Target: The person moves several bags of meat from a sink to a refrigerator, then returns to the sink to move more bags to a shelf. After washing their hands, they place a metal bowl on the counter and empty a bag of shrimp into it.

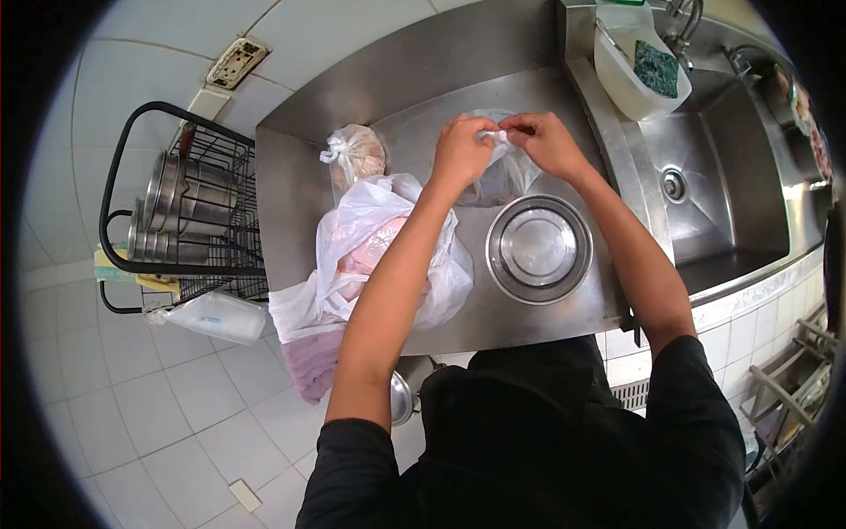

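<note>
My left hand (pixel 463 152) and my right hand (pixel 545 143) meet over a clear plastic bag (pixel 507 176) on the steel counter. Fingers of both hands pinch the bag's gathered whitish top. What lies inside the bag is dark and hard to make out. Just in front of it sits a round metal bowl (pixel 539 249). To the left, a white plastic bag (pixel 449 282) lies open around pale pink raw meat (pixel 374 242). Behind that stands a small knotted bag (pixel 357 152) with brownish contents.
At right is a steel sink (pixel 731 167) with a faucet (pixel 683 40). A white plastic container (pixel 630 84) holding a green scouring pad (pixel 656 69) stands on its ledge. A black wire rack (pixel 238 176) with metal pots is at left. A purple towel (pixel 313 361) hangs over the counter's front edge.
</note>
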`<action>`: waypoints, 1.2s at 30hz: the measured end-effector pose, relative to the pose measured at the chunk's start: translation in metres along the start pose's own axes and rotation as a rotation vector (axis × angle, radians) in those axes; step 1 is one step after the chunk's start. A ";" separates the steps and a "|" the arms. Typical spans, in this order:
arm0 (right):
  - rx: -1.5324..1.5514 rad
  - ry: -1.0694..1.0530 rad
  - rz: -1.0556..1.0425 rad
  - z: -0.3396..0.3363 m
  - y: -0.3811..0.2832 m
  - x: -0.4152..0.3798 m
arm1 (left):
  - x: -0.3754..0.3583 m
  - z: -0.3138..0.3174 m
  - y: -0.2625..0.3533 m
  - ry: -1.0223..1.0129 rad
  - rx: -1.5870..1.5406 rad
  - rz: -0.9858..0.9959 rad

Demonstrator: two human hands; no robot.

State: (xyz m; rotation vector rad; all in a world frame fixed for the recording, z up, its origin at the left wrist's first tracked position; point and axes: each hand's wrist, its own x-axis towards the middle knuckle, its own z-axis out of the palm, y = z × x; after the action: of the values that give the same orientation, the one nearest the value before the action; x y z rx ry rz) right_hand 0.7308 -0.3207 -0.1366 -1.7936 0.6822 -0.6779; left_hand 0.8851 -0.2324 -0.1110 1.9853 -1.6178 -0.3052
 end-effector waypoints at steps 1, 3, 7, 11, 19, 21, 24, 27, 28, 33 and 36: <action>0.028 -0.020 0.045 -0.001 -0.001 0.001 | -0.001 0.000 0.001 0.018 0.024 0.023; 0.086 -0.061 0.136 -0.004 -0.003 0.002 | -0.004 -0.004 0.008 -0.088 -0.009 -0.012; 0.134 -0.031 0.113 0.000 0.003 0.006 | -0.003 -0.005 0.010 -0.185 0.090 0.014; 0.081 0.006 0.114 -0.009 0.008 -0.008 | -0.008 -0.008 0.011 -0.046 0.065 0.075; 0.155 -0.079 0.252 -0.002 0.014 -0.021 | -0.010 0.001 0.019 -0.174 0.249 0.148; 0.124 -0.103 0.275 -0.004 0.007 -0.022 | -0.008 0.002 0.013 -0.125 0.124 0.083; 0.279 -0.043 0.260 -0.004 -0.006 -0.026 | -0.008 -0.002 0.010 -0.103 -0.078 -0.031; 0.424 -0.084 0.292 -0.001 -0.005 -0.022 | -0.011 -0.012 0.016 -0.170 -0.152 -0.147; 0.432 -0.096 0.300 -0.001 -0.003 -0.021 | -0.013 -0.016 0.019 -0.204 -0.155 -0.185; 0.360 -0.164 0.245 -0.004 0.000 -0.019 | -0.014 -0.019 0.016 -0.213 -0.231 -0.205; 0.278 -0.160 0.203 -0.002 -0.004 -0.020 | -0.015 -0.013 0.010 -0.148 -0.152 -0.095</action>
State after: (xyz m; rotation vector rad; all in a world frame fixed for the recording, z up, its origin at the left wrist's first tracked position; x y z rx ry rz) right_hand 0.7166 -0.3067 -0.1345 -1.4817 0.6192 -0.4619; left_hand 0.8801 -0.2153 -0.0974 1.9657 -1.5416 -0.6064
